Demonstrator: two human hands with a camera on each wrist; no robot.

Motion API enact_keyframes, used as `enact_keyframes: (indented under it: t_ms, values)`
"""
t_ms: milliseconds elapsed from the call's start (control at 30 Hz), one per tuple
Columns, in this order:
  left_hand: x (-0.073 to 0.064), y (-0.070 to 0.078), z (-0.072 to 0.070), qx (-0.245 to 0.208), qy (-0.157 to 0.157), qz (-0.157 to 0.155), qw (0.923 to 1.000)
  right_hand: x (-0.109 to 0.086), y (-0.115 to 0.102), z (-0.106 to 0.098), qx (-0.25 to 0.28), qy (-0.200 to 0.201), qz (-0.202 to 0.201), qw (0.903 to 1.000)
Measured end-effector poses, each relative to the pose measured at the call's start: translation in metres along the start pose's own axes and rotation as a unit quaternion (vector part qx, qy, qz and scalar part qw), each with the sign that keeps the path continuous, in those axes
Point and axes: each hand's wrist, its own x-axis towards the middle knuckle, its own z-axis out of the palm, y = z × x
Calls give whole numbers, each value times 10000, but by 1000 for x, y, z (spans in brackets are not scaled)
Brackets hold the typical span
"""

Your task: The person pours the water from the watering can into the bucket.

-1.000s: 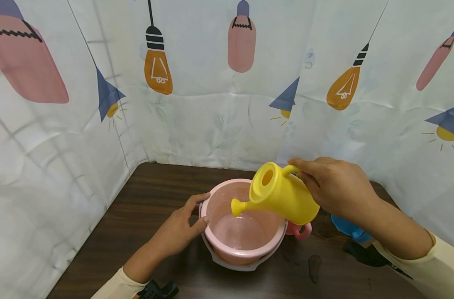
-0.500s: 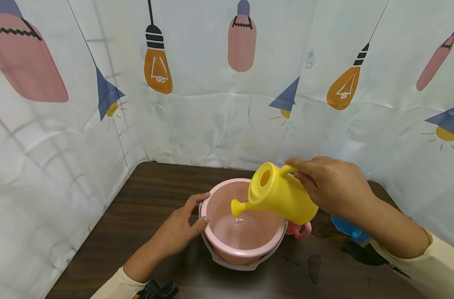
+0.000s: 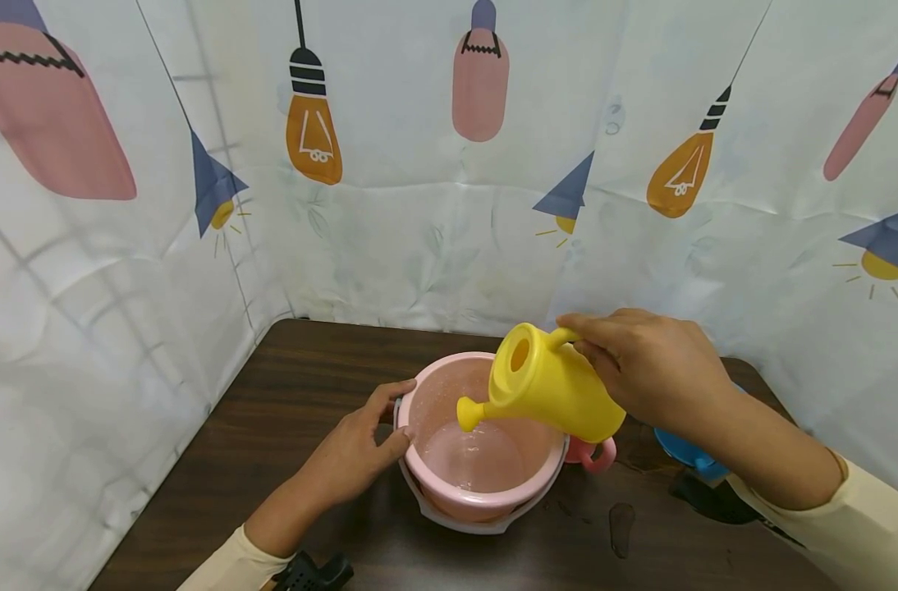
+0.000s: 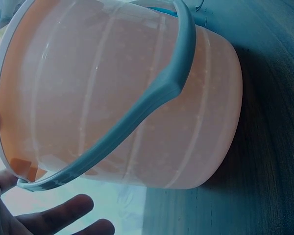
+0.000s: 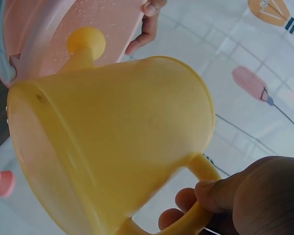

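A pink bucket (image 3: 486, 499) with a grey handle (image 4: 137, 113) stands on the dark table. At its left rim, my left hand (image 3: 353, 455) holds on with thumb and forefinger, while other fingers (image 4: 63, 213) spread loosely outside. My right hand (image 3: 659, 365) grips the handle of a yellow watering can (image 3: 556, 394). The can is tilted over the bucket's right side, its round spout (image 3: 469, 413) pointing down above the opening. Droplets cling to the bucket's inner wall, and glints show at the bottom.
Right of the bucket is a pink thing with a curved handle (image 3: 600, 456), partly hidden. A blue object (image 3: 685, 450) lies beneath my right forearm. Wet patches (image 3: 621, 529) mark the table (image 3: 331, 361). A printed curtain (image 3: 419, 246) hangs behind and at the left.
My right hand and the body of the yellow watering can have shifted slightly left, with the spout staying nearly in place. The left hand and bucket have not moved.
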Motion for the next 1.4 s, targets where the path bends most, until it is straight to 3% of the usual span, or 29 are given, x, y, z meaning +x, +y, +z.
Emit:
enact_keyframes:
  t_ms: [933, 1400]
  values:
    - [0, -1, 0, 22, 22, 28, 10000, 4, -3, 3, 7, 78, -182, 9998]
    - [0, 1, 0, 76, 87, 63, 9999, -7, 7, -5, 151, -233, 243, 9993]
